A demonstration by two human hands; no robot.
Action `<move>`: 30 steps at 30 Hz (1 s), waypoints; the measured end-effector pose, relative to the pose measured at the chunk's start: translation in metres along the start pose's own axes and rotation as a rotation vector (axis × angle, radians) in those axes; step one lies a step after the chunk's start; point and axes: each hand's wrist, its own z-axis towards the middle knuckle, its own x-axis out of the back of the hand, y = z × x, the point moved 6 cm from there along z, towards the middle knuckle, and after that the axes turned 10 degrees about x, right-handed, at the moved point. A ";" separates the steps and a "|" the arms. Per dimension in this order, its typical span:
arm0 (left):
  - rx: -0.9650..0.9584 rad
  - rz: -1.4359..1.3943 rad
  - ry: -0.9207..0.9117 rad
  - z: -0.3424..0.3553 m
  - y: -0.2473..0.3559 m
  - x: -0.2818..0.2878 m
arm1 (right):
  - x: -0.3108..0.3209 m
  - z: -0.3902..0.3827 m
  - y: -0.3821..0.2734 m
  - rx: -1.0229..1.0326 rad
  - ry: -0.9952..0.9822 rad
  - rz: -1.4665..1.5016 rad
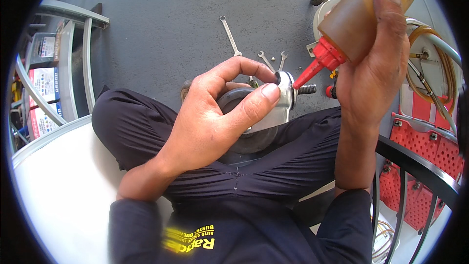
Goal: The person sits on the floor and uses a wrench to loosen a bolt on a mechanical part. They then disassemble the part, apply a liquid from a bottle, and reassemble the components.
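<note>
A caster wheel (271,110) with a silvery metal fork and a black wheel sits over my lap, its threaded stem pointing right. My left hand (205,117) grips it, thumb and index finger closed on the fork near the swivel head. Raised at the upper right, my right hand (373,68) is wrapped around an amber squeeze bottle (354,19) of oil, tipped downward. The tip of its red nozzle (312,68) meets the swivel head beside the base of the stem. Whether oil is flowing out cannot be made out.
On the grey floor ahead lie a long combination wrench (228,34), two smaller wrenches (283,58) and a small nut. A metal frame (88,54) stands left, above a white surface (63,190). To the right are a black railing (415,159), a red perforated panel (415,181) and coiled hoses (425,63).
</note>
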 end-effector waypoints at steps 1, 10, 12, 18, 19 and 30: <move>0.001 0.005 -0.002 -0.001 -0.001 -0.001 | 0.005 -0.001 0.001 -0.007 -0.001 -0.024; 0.018 0.061 -0.011 -0.007 -0.005 -0.009 | 0.035 -0.008 0.003 -0.072 0.004 -0.128; -0.011 0.081 0.004 -0.007 -0.009 -0.010 | 0.035 -0.008 0.004 -0.064 0.000 -0.130; -0.014 0.104 0.007 -0.007 -0.005 -0.012 | 0.038 -0.007 0.003 -0.070 0.003 -0.113; -0.018 0.097 0.007 -0.007 -0.005 -0.012 | 0.038 -0.006 0.003 -0.070 0.009 -0.114; -0.033 0.096 0.022 -0.002 -0.004 -0.012 | 0.038 0.000 0.006 -0.073 0.017 -0.111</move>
